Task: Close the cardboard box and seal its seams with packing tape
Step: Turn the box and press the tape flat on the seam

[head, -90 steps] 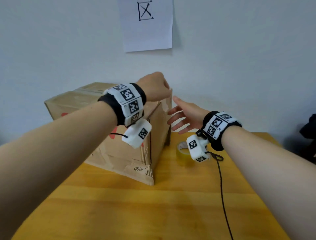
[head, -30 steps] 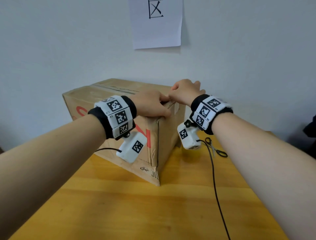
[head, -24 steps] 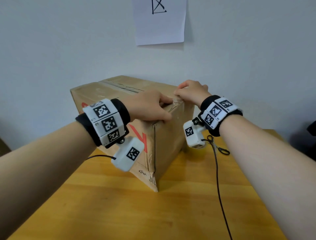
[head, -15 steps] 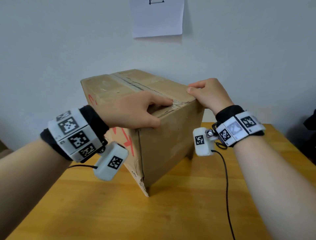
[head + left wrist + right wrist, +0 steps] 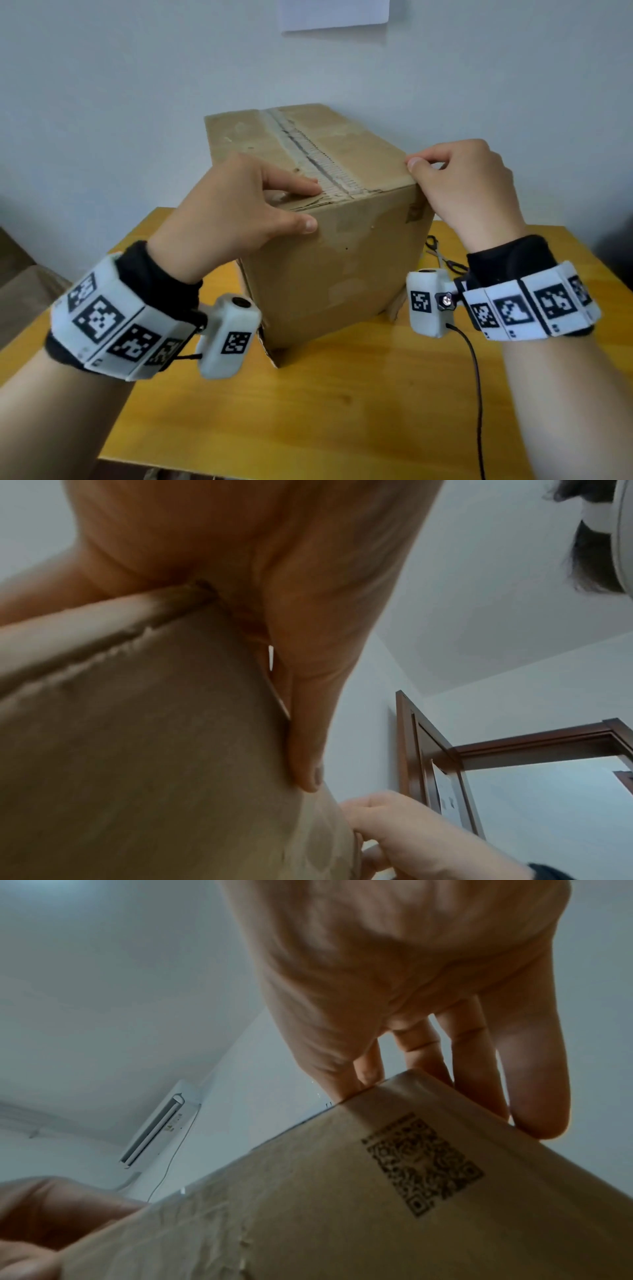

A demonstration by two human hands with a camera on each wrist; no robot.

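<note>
A brown cardboard box [image 5: 335, 260] stands on the wooden table [image 5: 342, 411], its top flaps down and a ragged centre seam [image 5: 308, 154] running away from me. My left hand [image 5: 313, 205] grips the near left top corner, fingers on the top and thumb on the front face. My right hand [image 5: 428, 168] is curled round the near right top corner. In the left wrist view the thumb [image 5: 304, 737] lies along the box [image 5: 137, 750]. In the right wrist view the fingers [image 5: 479, 1069] hook over the box [image 5: 342, 1204] edge. No tape roll is in view.
Black-handled scissors [image 5: 442, 257] lie on the table just right of and behind the box. A black cable [image 5: 476, 394] trails from my right wrist camera to the near table edge. The wall stands close behind the box. A dark object [image 5: 616, 240] sits at the far right.
The box has turned under both hands, so its end face now faces me. The right hand, open in the air 3 s ago, now holds the corner. The tape roll is out of sight.
</note>
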